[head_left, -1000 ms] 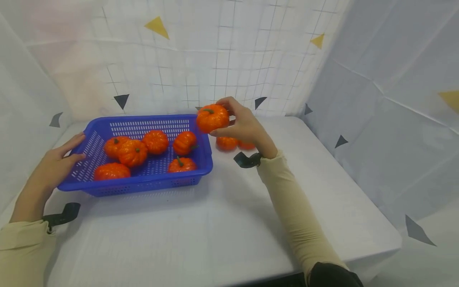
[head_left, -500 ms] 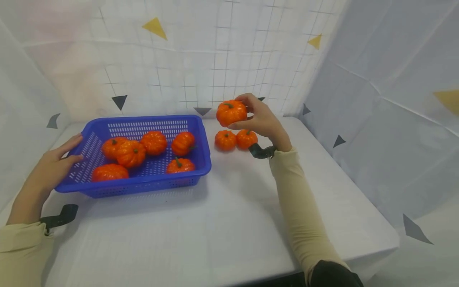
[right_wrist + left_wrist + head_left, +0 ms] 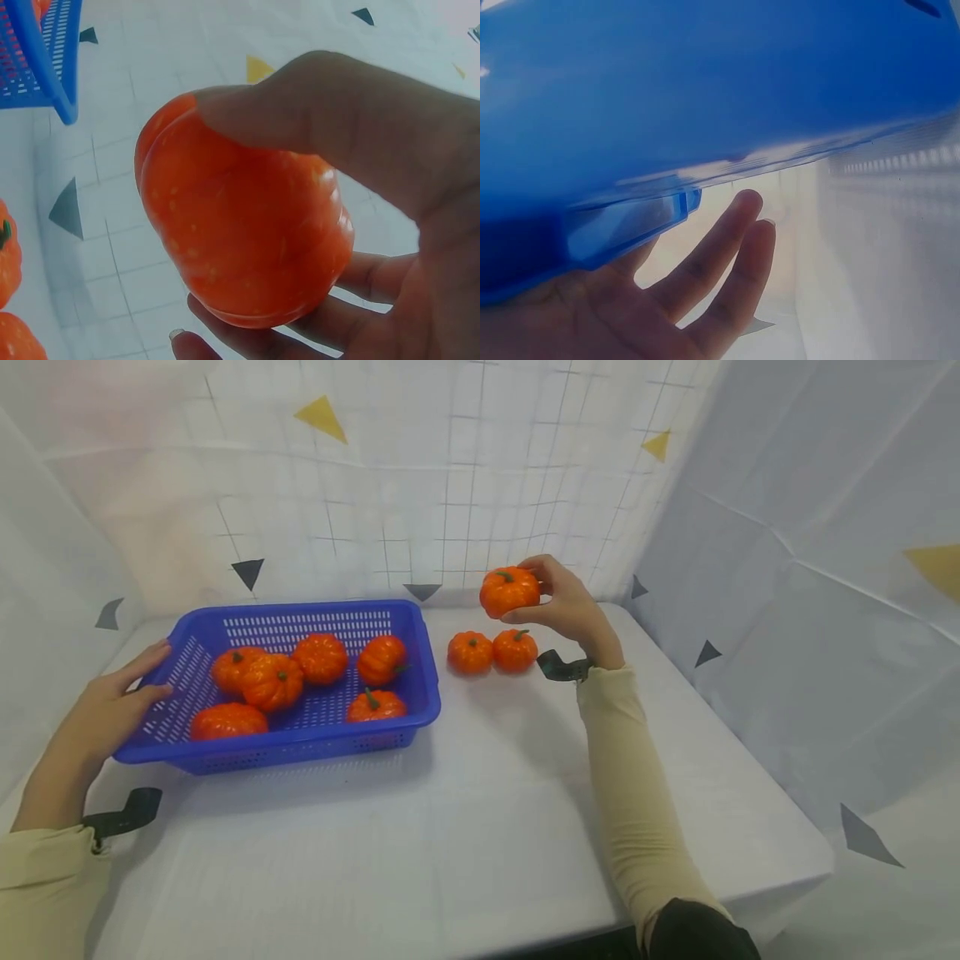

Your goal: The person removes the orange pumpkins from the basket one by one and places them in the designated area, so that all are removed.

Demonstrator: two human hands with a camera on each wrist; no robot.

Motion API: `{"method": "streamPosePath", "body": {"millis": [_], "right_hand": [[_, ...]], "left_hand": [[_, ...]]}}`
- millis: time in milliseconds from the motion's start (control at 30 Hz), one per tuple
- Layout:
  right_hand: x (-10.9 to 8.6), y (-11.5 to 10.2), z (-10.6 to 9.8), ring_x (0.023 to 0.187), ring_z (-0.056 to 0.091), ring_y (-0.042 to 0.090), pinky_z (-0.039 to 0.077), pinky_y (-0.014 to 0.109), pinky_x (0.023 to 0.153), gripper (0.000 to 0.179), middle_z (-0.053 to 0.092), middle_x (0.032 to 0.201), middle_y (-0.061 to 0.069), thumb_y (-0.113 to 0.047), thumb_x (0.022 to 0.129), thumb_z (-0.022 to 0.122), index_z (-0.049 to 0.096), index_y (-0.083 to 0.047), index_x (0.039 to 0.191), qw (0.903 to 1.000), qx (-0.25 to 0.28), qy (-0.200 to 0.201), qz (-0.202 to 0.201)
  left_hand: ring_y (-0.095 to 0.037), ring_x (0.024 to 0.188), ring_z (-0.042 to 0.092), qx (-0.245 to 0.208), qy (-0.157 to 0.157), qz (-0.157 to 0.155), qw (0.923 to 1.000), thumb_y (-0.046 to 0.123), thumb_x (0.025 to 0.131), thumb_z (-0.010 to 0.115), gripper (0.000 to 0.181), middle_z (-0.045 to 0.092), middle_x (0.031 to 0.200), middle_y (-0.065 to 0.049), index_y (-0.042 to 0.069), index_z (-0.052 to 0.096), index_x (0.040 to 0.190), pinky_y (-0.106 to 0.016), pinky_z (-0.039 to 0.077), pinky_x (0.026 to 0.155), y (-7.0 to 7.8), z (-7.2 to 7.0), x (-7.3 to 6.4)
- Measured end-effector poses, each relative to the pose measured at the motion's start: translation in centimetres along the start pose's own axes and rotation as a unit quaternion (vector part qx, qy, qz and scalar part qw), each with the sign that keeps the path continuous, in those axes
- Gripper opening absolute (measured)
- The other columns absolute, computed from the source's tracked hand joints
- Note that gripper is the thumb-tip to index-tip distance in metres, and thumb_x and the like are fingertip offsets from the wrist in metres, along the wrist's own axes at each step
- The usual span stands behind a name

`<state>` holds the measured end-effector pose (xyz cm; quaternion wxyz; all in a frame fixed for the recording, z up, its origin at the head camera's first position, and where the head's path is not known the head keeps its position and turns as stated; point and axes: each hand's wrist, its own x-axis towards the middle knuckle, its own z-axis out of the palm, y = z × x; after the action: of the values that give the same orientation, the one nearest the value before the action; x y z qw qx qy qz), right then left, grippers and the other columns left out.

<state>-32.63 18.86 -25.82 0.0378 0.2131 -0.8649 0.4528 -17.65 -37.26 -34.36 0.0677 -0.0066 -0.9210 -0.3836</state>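
Observation:
A small orange pumpkin (image 3: 510, 592) with a green stem is held up by my right hand (image 3: 566, 606), its thumb on one side and fingers around the other. The right wrist view shows the same pumpkin (image 3: 244, 217) filling the grasp. At the left, my left hand (image 3: 105, 710) grips the end of a blue perforated basket (image 3: 300, 745). Two of its fingers (image 3: 720, 262) extend below the rim in the left wrist view, where the thumb is hidden. Inside the basket lie several orange pumpkins (image 3: 273, 682).
Two more pumpkins (image 3: 470, 653) sit side by side on the white table (image 3: 360, 852), right of the basket and below the raised one. White sheets with a grid and scattered triangles stand behind and on both sides. The table's right edge (image 3: 738, 735) runs along a sheet.
My right hand has carried its pumpkin rightward, from over the basket's right rim to above the two table pumpkins, uncovering them. The left hand stays on the basket.

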Motion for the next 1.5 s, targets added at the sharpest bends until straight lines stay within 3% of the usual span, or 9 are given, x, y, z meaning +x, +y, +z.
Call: {"method": "streamPosePath", "body": {"millis": [533, 1100, 1333, 1500], "right_hand": [[0.2, 3.4, -1.6, 0.120, 0.053, 0.026, 0.050, 0.045, 0.100, 0.077, 0.055, 0.138, 0.005, -0.028, 0.082, 0.090, 0.048, -0.013, 0.145, 0.9949, -0.020, 0.041, 0.090], [0.5, 7.5, -1.9, 0.122, 0.051, 0.034, 0.045, 0.051, 0.109, 0.083, 0.053, 0.140, 0.015, -0.031, 0.082, 0.088, 0.042, -0.007, 0.146, 0.9840, -0.041, 0.071, 0.158], [0.7, 8.9, -2.1, 0.131, 0.048, 0.038, 0.041, 0.056, 0.113, 0.097, 0.045, 0.153, 0.019, -0.028, 0.084, 0.088, 0.031, -0.012, 0.161, 0.9794, -0.022, 0.081, 0.184], [0.8, 10.0, -1.9, 0.130, 0.047, 0.038, 0.041, 0.058, 0.112, 0.091, 0.046, 0.150, 0.019, -0.027, 0.084, 0.087, 0.037, -0.013, 0.159, 0.9765, -0.033, 0.081, 0.197]], "left_hand": [[-0.059, 0.149, -0.003, 0.010, 0.001, -0.003, 0.9999, 0.019, 0.112, 0.037, 0.061, 0.000, 0.168, -0.026, 0.011, 0.010, 0.166, -0.079, -0.002, 0.111, 0.0, 0.1, -0.1], [-0.059, 0.149, -0.003, 0.005, -0.001, -0.001, 1.0000, 0.019, 0.112, 0.037, 0.061, 0.000, 0.168, -0.026, 0.010, 0.010, 0.166, -0.079, -0.002, 0.111, -0.1, 0.2, -0.1], [-0.058, 0.149, -0.004, -0.005, -0.001, 0.004, 1.0000, 0.018, 0.111, 0.038, 0.061, 0.000, 0.168, -0.026, 0.009, 0.011, 0.166, -0.079, -0.003, 0.111, 0.0, 0.2, -0.1], [-0.059, 0.149, -0.003, -0.004, 0.001, 0.005, 1.0000, 0.018, 0.111, 0.038, 0.061, 0.000, 0.168, -0.026, 0.009, 0.011, 0.166, -0.079, -0.002, 0.111, -0.1, 0.2, -0.2]]}}
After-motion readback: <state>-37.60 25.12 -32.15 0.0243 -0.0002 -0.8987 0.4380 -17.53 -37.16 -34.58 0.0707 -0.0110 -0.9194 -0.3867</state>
